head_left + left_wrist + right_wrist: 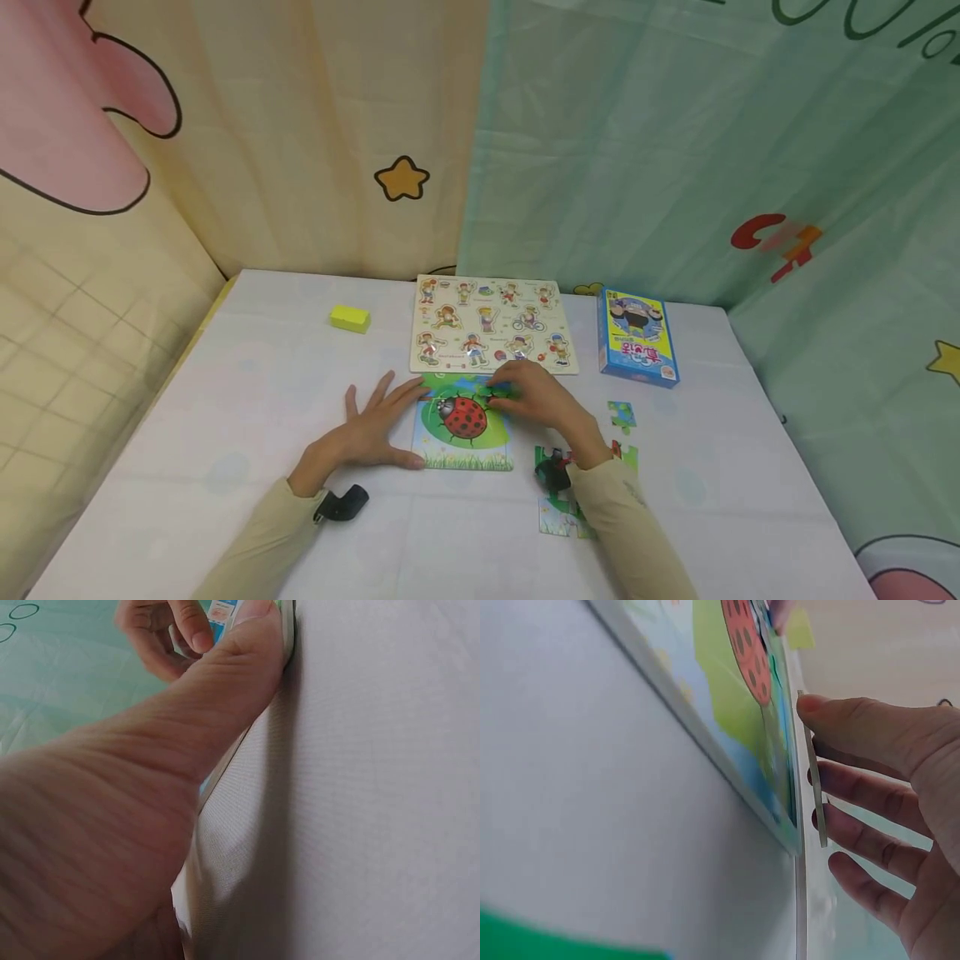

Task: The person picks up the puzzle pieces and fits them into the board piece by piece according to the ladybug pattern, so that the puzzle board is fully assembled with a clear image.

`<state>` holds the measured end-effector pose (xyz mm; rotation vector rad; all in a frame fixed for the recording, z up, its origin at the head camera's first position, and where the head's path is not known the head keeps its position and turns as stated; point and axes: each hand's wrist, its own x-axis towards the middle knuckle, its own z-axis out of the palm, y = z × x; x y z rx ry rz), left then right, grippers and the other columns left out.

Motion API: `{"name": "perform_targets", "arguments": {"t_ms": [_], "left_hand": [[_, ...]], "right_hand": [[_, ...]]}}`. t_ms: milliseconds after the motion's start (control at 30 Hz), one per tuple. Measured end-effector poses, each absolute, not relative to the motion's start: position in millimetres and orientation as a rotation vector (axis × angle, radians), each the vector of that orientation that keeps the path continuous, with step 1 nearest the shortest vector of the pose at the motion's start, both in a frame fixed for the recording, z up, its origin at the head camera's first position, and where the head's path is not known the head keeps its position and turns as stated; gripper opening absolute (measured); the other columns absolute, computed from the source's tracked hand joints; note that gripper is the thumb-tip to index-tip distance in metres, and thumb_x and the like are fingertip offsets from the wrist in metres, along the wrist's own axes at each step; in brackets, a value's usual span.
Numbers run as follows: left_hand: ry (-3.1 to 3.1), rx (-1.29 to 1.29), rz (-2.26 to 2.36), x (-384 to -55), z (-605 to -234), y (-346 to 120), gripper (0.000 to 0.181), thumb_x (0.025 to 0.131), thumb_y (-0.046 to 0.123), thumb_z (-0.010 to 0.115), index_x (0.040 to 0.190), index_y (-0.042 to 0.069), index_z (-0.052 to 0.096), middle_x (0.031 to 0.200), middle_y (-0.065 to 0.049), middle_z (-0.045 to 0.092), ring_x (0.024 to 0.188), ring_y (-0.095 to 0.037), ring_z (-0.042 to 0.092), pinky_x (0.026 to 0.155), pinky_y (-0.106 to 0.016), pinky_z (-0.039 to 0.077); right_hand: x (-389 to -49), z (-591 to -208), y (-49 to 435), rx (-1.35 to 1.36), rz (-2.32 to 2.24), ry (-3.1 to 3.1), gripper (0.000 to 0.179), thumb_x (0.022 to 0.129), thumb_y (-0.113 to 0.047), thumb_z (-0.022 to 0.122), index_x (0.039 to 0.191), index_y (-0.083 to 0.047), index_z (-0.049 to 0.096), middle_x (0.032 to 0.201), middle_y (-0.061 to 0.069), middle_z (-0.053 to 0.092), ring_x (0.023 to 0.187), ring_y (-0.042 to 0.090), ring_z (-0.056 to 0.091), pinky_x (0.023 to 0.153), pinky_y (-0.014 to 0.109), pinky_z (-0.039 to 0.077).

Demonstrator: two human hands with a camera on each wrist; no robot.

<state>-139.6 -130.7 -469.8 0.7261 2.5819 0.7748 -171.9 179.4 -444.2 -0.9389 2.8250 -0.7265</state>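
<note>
A ladybug jigsaw puzzle (pixel 468 460) lies flat in its frame on the white table. Along its left side my left hand (pixel 375 429) is spread, fingertips at the upper left edge and thumb at the lower left corner. Over the puzzle's upper right part, my right hand (pixel 536 396) pinches a thin puzzle piece (pixel 817 780) between thumb and fingers. The right wrist view shows that piece edge-on, close over the puzzle board (pixel 705 746); its printed face is hidden there. The left thumb (pixel 244 656) reaches the board's edge in the left wrist view.
Several loose puzzle pieces (pixel 555 518) lie partly under my right forearm, with another piece (pixel 622 415) farther up. A board of sports figures (pixel 491 321) touches the puzzle's far edge. A blue box (pixel 637 337) stands right, a yellow block (pixel 350 318) left.
</note>
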Motion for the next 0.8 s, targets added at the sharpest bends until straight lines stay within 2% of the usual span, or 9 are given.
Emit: {"name": "perform_targets", "arguments": {"t_ms": [300, 800], "left_hand": [[2.594, 0.733, 0.764, -141, -471, -131, 0.109, 0.072, 0.059, 0.083, 0.159, 0.022, 0.028, 0.169, -0.004, 0.016, 0.154, -0.044, -0.007, 0.105, -0.081, -0.015], [2.606, 0.737, 0.761, -138, -471, -130, 0.110, 0.071, 0.059, 0.083, 0.159, 0.022, 0.028, 0.169, -0.003, 0.017, 0.154, -0.044, -0.006, 0.105, -0.081, -0.014]], "right_hand": [[-172, -441, 148, -0.923, -0.584, 2.823, 0.028, 0.092, -0.030, 0.074, 0.112, -0.011, 0.075, 0.115, 0.002, 0.071, 0.111, 0.020, 0.065, 0.100, 0.039, 0.052], [-177, -446, 130, -0.947, -0.448, 2.875, 0.025, 0.094, -0.033, 0.072, 0.112, -0.015, 0.075, 0.115, -0.001, 0.072, 0.109, 0.017, 0.066, 0.096, 0.035, 0.053]]}}
